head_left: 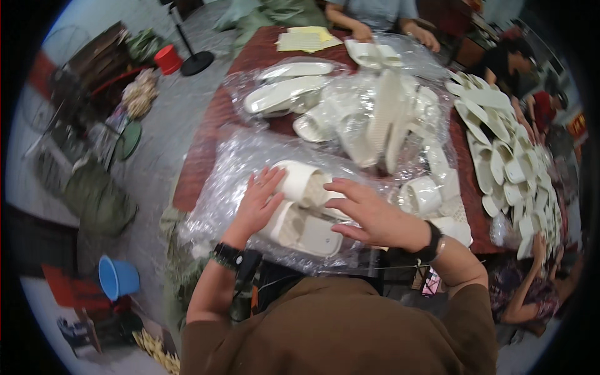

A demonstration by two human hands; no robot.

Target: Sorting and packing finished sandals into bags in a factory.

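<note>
In front of me a pair of white slide slippers lies side by side on a spread of clear plastic bags [219,187]. The far slipper [299,181] and the near slipper [320,236] both point sideways. My left hand [257,201] rests against their left part, fingers stretched out. Over their right end is my right hand [381,215], its fingers apart and slightly curled, with nothing seen in it. Whether its fingertips touch the slippers I cannot tell. Beyond them lies a heap of more white slippers [381,119], partly in clear plastic.
The dark red table [203,147] ends at my left. Yellow sheets [306,40] lie at its far edge, near another person's hands [362,32]. A large pile of white slippers [500,150] covers the right side, with co-workers beside it. A blue bucket [119,278] stands on the floor.
</note>
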